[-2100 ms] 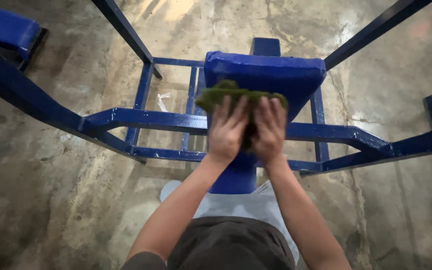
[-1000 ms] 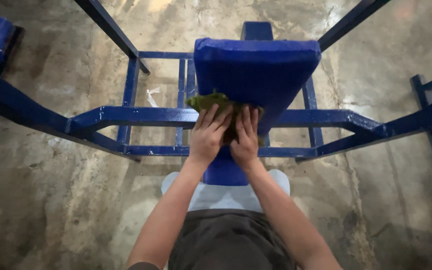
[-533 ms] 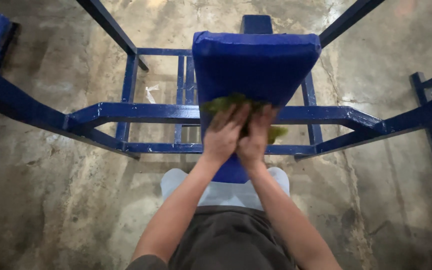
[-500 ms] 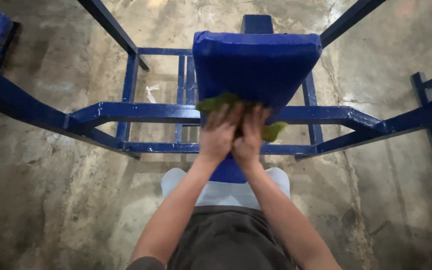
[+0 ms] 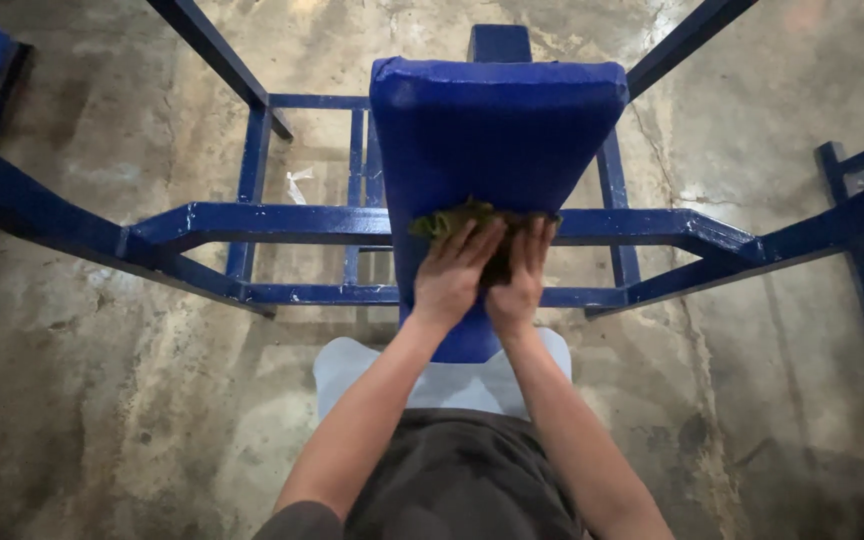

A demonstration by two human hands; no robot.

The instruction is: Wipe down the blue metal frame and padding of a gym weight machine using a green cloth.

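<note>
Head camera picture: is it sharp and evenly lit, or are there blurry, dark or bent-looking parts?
Head view: the blue pad, green cloth and both hands, left hand and right hand, look fairly sharp; light is soft, brightest on the concrete floor at top; lower corners darken; the frame bars splay outward, suggesting wide-angle distortion.

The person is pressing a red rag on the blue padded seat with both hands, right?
Not quite: the rag is green, not red. The head view shows it. The rest holds: the left hand and the right hand both press it flat against the blue padded seat.
</note>
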